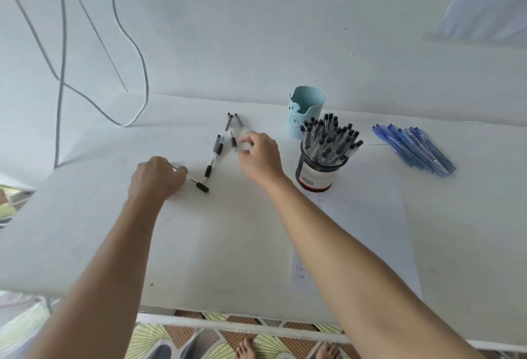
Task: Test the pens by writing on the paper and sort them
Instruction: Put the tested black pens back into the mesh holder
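Note:
Several clear pens with black grips lie loose on the white table (85, 230), among them one near the middle (208, 171). My left hand (155, 177) grips the barrel of a black-grip pen (202, 187) whose tip points right. My right hand (258, 156) pinches another clear pen (234, 143) lying further back. A dark jar (316, 173) packed with black-capped pens stands to the right of my right hand. A sheet of paper (370, 230) with small scribbles lies under my right forearm.
A pale blue pen cup (306, 110) stands behind the jar. A pile of blue pens (416, 146) lies at the far right. Grey cables (134, 73) hang down the wall at the back left. The table's front edge and bare feet show below.

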Demonstrator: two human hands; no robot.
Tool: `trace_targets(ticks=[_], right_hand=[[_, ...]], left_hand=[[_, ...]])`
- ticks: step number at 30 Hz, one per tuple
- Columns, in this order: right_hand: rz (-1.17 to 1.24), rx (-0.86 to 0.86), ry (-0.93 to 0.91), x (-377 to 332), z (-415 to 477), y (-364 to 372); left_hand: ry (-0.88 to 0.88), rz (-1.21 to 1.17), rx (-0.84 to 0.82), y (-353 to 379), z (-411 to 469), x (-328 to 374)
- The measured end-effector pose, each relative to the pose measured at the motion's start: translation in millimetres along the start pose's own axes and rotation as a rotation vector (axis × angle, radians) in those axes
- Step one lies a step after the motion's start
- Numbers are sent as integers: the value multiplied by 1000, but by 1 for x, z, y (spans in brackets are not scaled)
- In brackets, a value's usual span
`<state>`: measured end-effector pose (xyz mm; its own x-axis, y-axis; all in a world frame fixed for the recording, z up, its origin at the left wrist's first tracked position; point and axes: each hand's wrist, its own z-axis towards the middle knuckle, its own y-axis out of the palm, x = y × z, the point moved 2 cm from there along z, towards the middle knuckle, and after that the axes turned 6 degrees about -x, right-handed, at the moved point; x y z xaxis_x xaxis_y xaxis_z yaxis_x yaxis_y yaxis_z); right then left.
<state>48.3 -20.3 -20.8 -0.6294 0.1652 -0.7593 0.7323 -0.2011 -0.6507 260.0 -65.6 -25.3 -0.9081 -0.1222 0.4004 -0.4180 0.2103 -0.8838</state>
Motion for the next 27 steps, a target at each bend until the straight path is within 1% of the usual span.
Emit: trace_targets(ticks=[3,6,9,12,15,19,24,27], right_hand=[[-142,-3,131,8,17,7],[-213,-49,192,10,36,11],[-251,-84,198,8,51,12],[-238,-108,198,7,63,12],[-186,-142,223,4,74,11],[-193,-208,235,-3,85,4],[-343,-299,210,-17,93,5],[-424,-346,193,-23,90,11]], left_hand=[[9,21,5,2,3,-1],[62,-9,32,5,10,11],[122,-35,40,10,26,29],[161,-67,37,15,43,49],[170,-36,-12,21,52,66],[188,11,-76,19,55,76],[187,67,-144,6,60,69],[189,108,-151,3,61,61]])
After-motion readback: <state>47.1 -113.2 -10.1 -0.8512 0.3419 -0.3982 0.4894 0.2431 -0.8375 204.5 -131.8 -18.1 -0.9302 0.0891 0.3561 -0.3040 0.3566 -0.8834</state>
